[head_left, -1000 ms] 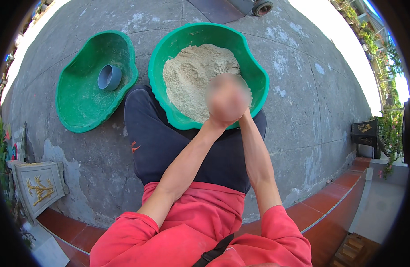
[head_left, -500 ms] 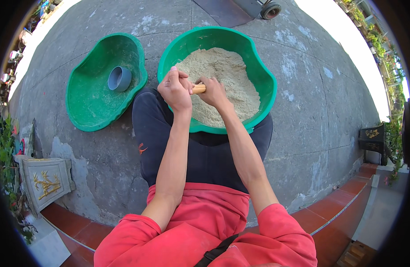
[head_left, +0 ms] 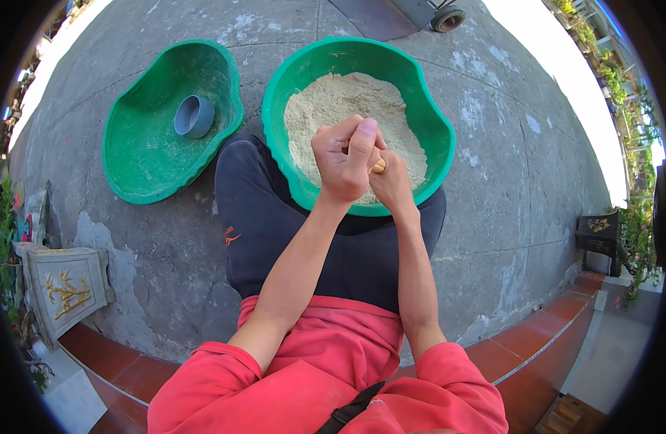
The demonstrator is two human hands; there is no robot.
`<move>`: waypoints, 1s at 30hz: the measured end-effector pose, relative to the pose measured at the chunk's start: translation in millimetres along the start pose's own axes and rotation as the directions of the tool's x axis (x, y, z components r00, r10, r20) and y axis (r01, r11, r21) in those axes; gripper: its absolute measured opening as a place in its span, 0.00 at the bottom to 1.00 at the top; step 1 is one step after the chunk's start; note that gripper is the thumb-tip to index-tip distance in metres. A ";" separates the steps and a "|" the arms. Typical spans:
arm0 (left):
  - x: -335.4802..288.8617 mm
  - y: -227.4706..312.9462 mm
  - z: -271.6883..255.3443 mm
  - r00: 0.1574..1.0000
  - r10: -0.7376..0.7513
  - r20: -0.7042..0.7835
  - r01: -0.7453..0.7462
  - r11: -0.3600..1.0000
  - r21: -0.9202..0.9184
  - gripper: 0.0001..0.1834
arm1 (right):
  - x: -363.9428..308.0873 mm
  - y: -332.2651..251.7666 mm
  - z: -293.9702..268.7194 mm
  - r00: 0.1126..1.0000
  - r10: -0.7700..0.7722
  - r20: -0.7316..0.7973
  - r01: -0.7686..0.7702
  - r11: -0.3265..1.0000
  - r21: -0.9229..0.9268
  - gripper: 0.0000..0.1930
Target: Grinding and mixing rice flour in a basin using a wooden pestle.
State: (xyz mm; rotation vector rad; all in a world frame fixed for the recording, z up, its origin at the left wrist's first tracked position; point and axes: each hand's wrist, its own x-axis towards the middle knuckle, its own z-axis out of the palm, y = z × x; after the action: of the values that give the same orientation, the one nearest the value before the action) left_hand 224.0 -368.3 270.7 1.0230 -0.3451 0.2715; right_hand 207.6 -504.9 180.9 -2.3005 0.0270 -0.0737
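My left hand (head_left: pixel 344 159) and my right hand (head_left: pixel 391 184) are clasped together over a green plastic basin (head_left: pixel 289 94) that rests against my dark trousers. Both fists are closed around a small tan, wooden-looking piece (head_left: pixel 378 166), of which only an end shows between the hands. The basin is filled with pale sandy powder (head_left: pixel 333 108). The hands hover just above the near part of the powder.
A second green basin (head_left: pixel 141 155) lies to the left on the concrete ground, with a short grey pipe piece (head_left: pixel 194 116) inside. A carved stone block (head_left: pixel 62 286) stands at lower left. A red tiled step (head_left: pixel 535 340) runs along the near edge. A wheel (head_left: pixel 447 18) shows at top.
The hands have shifted slightly right and closer together over the basin; the left fist now covers more of the tan piece. One second ago they were raised higher and blurred.
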 end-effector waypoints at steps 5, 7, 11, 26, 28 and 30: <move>-10.5 -38.5 -3.1 0.905 0.392 0.162 -0.424 0.814 0.396 0.16 | 4.6 26.5 9.1 0.994 -0.081 -0.074 0.063 0.974 -0.220 0.09; -12.5 -45.6 -9.1 0.900 0.369 0.232 -0.435 0.793 0.426 0.11 | 17.3 39.7 10.7 0.992 -0.122 -0.042 0.100 0.936 -0.336 0.10; -3.2 -50.3 -12.1 0.943 0.261 0.206 -0.327 0.839 0.436 0.04 | 52.6 51.3 8.6 0.983 -0.185 -0.018 0.161 0.896 -0.414 0.12; -16.4 -53.2 -11.3 0.925 0.322 0.202 -0.379 0.751 0.541 0.04 | 82.7 27.7 -1.9 0.905 -0.416 0.091 0.424 0.862 -0.279 0.09; -7.6 -38.6 -12.9 0.923 0.354 0.154 -0.374 0.719 0.586 0.05 | 91.7 2.3 -8.6 0.871 -0.472 0.140 0.492 0.842 -0.222 0.09; -2.5 -33.8 -10.0 0.928 0.365 0.082 -0.331 0.698 0.636 0.05 | 106.8 -10.1 -8.5 0.836 -0.536 0.121 0.549 0.811 -0.203 0.08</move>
State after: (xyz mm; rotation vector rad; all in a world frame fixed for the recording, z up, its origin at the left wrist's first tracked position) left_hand 235.9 -376.6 238.6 1.6290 -0.4119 0.8048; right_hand 313.6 -509.2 198.8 -2.4710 -0.6949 -0.3129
